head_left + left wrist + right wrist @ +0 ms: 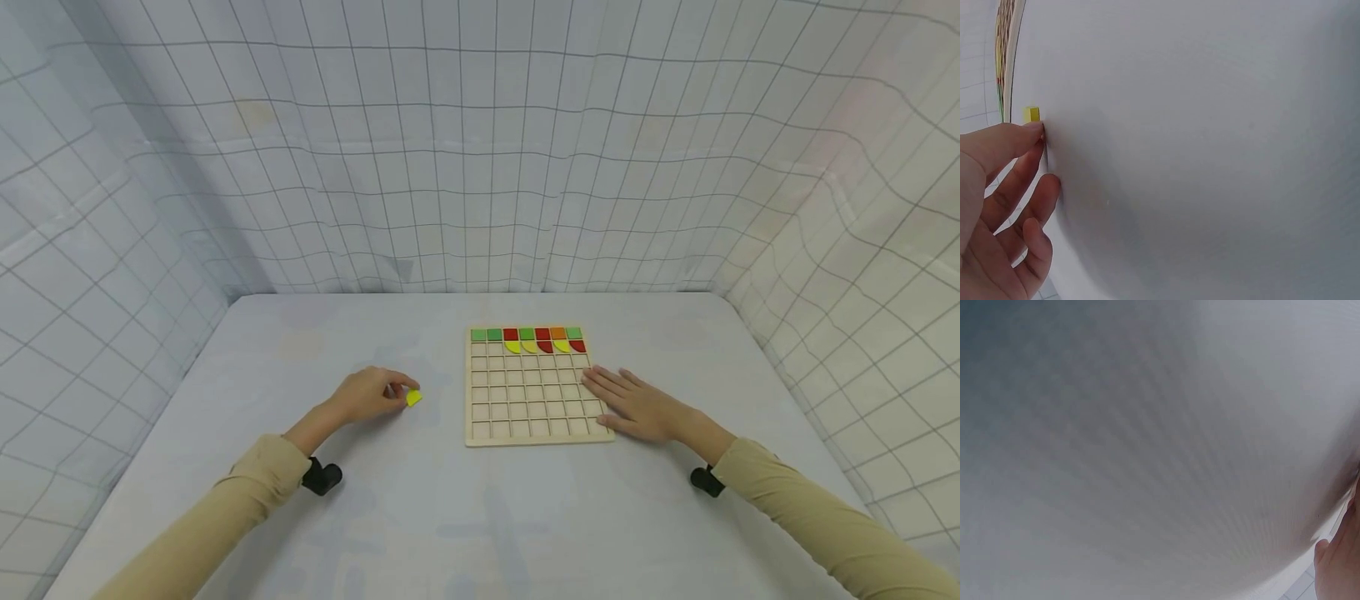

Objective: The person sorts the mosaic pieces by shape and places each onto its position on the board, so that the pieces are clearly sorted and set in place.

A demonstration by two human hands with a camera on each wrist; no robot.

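In the head view my left hand (373,393) pinches a small yellow quarter-round tile (414,397) between thumb and finger, left of the board. The left wrist view shows the same yellow tile (1032,114) past the thumb tip, the other fingers loosely bent. A square wooden grid board (529,441) lies on the table. Green, red and orange square tiles (542,334) fill its top row; yellow and red quarter-round tiles (546,347) occupy part of the second row. My right hand (641,408) rests with straight fingers on the board's right edge.
A white cloth covers the table (480,517). White grid-patterned curtains (480,167) hang behind it and on both sides. A black wrist camera (322,477) sits under the left cuff, and another black wrist camera (707,481) under the right.
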